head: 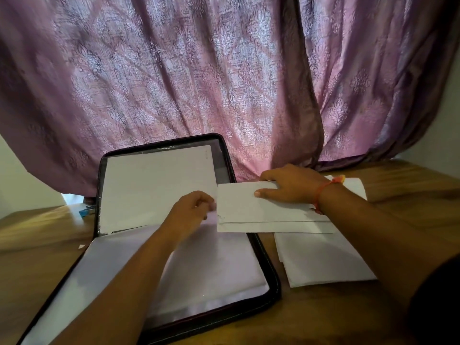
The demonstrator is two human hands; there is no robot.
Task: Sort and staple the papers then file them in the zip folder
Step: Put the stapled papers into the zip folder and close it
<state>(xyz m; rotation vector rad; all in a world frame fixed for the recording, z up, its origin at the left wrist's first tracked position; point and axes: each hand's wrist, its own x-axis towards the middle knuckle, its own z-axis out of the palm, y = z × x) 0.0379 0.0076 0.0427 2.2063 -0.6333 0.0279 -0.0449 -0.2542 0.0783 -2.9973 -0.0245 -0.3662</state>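
At the far left, a small blue object (84, 212) lies on the wooden surface (37, 235), partly hidden behind the zip folder; what it is cannot be told. A tiny white scrap (81, 246) sits on the wood just beside the folder's left edge.

The zip folder (270, 282) lies open on the surface, its dark zipped rim framing two halves. The raised far half leans back toward the curtain and holds a white sheet (154, 188) behind a clear pocket. The near half lies flat and carries more white paper (214, 270) under clear plastic.

Over the folder's middle, the left hand (191, 210) has its fingers curled, pinching the left edge of a small set of papers (249, 210). This set is held across the folder's right rim, partly over the folder and partly over the surface, with several sheet edges showing along its lower side.

The right hand (288, 186) grips the same set from above, thumb on the front face and fingers wrapped over the top edge. A red thread band (323, 192) circles that wrist.

Below and right of the held set, a stack of white sheets (323, 260) lies on the surface just beside the folder. A purple patterned curtain (224, 70) hangs behind everything.
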